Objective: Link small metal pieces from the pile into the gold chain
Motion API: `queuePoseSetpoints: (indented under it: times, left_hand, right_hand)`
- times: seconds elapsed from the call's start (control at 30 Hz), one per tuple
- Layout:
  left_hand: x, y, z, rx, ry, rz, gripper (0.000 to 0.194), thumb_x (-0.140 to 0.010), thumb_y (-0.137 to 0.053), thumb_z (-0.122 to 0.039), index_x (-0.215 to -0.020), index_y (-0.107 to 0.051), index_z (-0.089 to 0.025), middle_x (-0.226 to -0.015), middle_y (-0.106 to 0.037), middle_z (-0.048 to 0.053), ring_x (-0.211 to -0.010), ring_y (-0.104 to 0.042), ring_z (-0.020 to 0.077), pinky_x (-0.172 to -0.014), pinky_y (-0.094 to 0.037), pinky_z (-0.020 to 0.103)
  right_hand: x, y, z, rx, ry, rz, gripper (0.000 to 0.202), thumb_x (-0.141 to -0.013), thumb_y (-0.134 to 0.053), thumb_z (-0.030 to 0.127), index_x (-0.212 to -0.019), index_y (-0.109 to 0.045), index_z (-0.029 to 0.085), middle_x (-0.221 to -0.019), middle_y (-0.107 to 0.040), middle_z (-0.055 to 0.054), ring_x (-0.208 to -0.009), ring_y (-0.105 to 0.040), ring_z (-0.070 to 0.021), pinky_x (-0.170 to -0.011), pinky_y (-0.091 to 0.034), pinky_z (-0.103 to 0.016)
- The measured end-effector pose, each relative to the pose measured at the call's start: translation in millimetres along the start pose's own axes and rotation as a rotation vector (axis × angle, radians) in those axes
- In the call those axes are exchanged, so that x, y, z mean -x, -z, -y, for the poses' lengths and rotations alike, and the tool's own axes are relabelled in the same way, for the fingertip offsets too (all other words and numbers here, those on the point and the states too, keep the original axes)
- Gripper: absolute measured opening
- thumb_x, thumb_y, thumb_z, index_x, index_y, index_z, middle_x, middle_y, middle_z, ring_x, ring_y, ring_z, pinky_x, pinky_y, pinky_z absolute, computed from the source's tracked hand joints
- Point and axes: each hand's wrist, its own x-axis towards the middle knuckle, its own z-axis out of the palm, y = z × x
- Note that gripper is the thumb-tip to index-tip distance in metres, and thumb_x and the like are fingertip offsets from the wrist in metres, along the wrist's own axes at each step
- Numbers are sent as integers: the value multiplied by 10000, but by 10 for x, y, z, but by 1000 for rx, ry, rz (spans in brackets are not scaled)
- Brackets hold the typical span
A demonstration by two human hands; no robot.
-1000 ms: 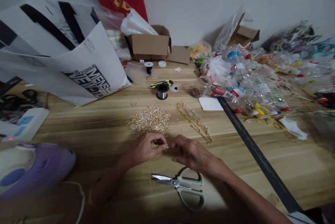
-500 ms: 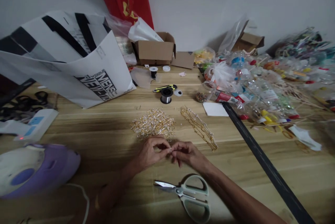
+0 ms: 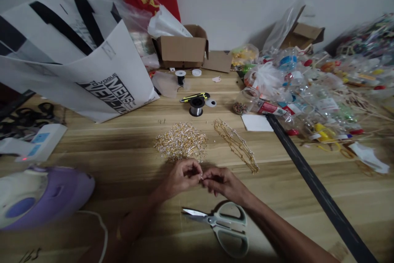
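From here I have the left hand (image 3: 181, 177) and right hand (image 3: 226, 184) both pinched on a tiny shiny piece (image 3: 202, 177), its details too small to read, just nearside of the gold-and-silver pile (image 3: 181, 140); scissors (image 3: 209, 219) lie toward the near edge of the bench (image 3: 277, 172), a wire spool (image 3: 196, 108) toward its far edge

left hand (image 3: 181, 179): bare, slim-fingered | left forearm (image 3: 138, 218): bare, slender, dim towards the elbow — a thin yellowish band or mark (image 3: 118, 233) crosses it, too shadowed to tell which | right hand (image 3: 223, 183): bare, small reddish spot (image 3: 216, 193) low on it — nail or otherwise, unclear | right forearm (image 3: 277, 222): bare, tapering to the wrist
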Motion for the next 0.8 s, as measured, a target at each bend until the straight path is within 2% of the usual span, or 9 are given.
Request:
queuePoseSetpoints:
  times: [0.23,0.47,0.6,0.67,0.8]
  left_hand:
    - [-1,18,117,106,26,37,122,-686,-644,-222,-719,-566,-134,-680,-575,-1,-635,-533,107,-606,-410,224]
    - [-12,34,71,200,-1,37,154,-717,-658,-253,-711,-581,-120,-778,-626,51,-707,-577,135,-668,-451,266]
    - [-8,41,34,251,85,57,180,-726,-664,-274,-724,-578,-116,-771,-653,57,-644,-575,118,-623,-454,253]
    - [-5,39,21,213,130,41,176,-724,-660,-271,-719,-580,-114,-700,-637,33,-606,-557,105,-599,-442,237]
    - [-5,22,24,106,141,-6,157,-698,-663,-256,-701,-585,-119,-620,-581,-10,-569,-525,90,-549,-405,203]
  right_hand:
    - [5,11,6,-81,-21,10,329,-747,-681,452,-798,-596,139,-638,-561,11,-509,-502,-69,-472,-438,-187]
    - [13,-17,-28,-128,1,-20,302,-761,-681,417,-808,-569,140,-662,-628,-7,-510,-557,-77,-449,-437,-174]
    - [27,-31,-30,-77,2,-14,306,-784,-653,427,-835,-566,137,-682,-621,-11,-497,-553,-76,-429,-416,-171]
    - [40,-26,-30,-19,44,-28,283,-805,-636,410,-863,-557,145,-689,-599,-2,-491,-527,-69,-429,-402,-171]
    - [73,-8,-18,209,243,-173,204,-824,-631,339,-906,-567,163,-748,-578,-10,-615,-516,-91,-533,-413,-196]
